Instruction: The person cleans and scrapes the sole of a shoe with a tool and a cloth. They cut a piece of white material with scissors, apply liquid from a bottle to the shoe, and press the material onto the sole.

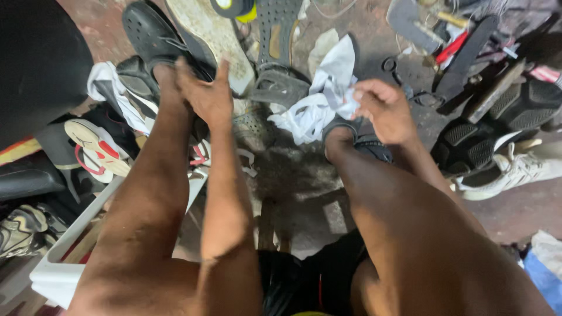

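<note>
The fingers point(358, 93) of the right hand point(383, 111) are closed, pinching a crumpled white cloth point(319, 99) that hangs off toward nine o'clock of that hand, above the floor point(304, 175). The left hand point(205, 93) is spread open, its palm against one dark shoe point(149, 35) at eleven o'clock. One white sneaker point(515, 169) lies at three o'clock, one pair of scissors point(391, 65) at one o'clock. One white tray point(64, 257) sits at eight o'clock.
</note>
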